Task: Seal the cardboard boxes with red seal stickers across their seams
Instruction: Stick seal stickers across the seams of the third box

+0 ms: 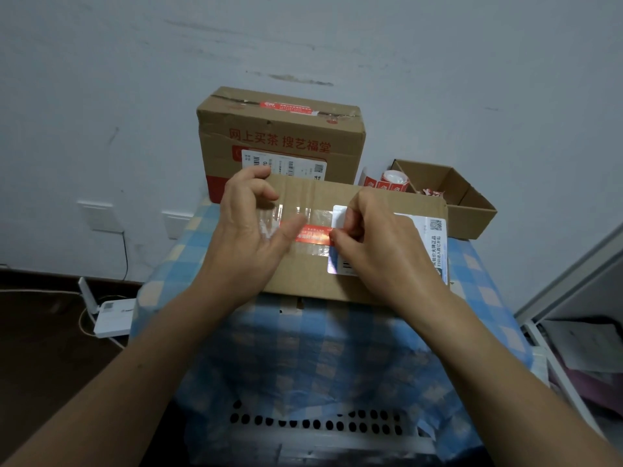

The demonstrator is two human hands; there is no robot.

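To do this step well, the red rectangular seal sticker (313, 234) should go down taut and flat across the seam of the flat brown cardboard box (371, 197), then be rubbed outward. It lies between the hands. The left hand (249, 227) presses its left end with the thumb, and the right hand (381, 237) pinches its right end.

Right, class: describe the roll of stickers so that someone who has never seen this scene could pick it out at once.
Start at the tall box standing against the wall on the checked cloth. Just to its right, before the open box, lies the roll. It is the only round thing there, pale with red stickers trailing off it.
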